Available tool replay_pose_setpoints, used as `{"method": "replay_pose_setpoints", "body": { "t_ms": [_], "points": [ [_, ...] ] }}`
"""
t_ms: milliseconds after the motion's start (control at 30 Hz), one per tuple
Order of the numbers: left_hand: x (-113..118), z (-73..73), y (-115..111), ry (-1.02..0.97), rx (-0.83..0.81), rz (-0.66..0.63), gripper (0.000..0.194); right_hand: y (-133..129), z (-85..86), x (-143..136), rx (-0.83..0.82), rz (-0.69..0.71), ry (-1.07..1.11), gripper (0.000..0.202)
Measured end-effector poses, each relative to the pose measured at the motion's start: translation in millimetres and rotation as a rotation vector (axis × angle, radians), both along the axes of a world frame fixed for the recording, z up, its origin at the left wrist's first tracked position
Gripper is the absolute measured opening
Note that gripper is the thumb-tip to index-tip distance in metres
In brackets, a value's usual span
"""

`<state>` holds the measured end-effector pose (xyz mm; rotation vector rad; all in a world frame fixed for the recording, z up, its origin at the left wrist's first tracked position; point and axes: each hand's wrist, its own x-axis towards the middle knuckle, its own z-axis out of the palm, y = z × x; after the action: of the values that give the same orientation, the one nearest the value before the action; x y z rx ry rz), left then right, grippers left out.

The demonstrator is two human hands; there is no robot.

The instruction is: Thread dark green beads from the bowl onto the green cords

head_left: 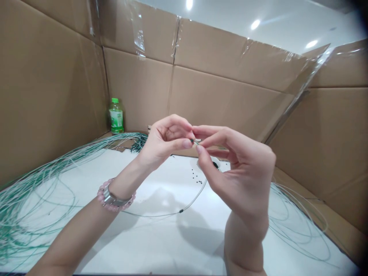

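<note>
My left hand (169,140) pinches a small dark green piece (192,141) between thumb and forefinger, above the far part of the white table. Close on its right, my right hand (232,165) pinches a thin pale strand that runs out of that piece. The fingertips of both hands almost touch. A thin cord (198,195) hangs in a curve below my hands and carries a small dark knot or bead cluster (181,211). Behind my right hand a white dish (216,159) with dark contents is partly hidden. Several tiny dark beads (197,177) lie beside it.
A big bundle of green and white cords (37,184) spreads over the left side of the white table (138,241). More pale cords (301,226) loop at the right. A green bottle (116,117) stands at the back left, against cardboard walls (138,88).
</note>
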<state>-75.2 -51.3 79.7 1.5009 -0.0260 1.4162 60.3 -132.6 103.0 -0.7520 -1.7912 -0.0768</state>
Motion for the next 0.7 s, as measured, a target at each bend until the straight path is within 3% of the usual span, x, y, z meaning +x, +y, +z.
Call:
{"method": "replay_pose_setpoints", "body": {
  "t_ms": [333, 700],
  "points": [
    [-7.1, 0.4, 0.3, 0.128, 0.085, 0.169, 0.026, -2.9, 2.3, 0.7, -0.057, 0.001, -0.023, 0.016],
    [-8.9, 1.0, -1.3, 0.136, 0.131, 0.199, 0.023, -2.6, 2.1, 1.9, -0.042, 0.006, -0.052, 0.019]
  ]
}}
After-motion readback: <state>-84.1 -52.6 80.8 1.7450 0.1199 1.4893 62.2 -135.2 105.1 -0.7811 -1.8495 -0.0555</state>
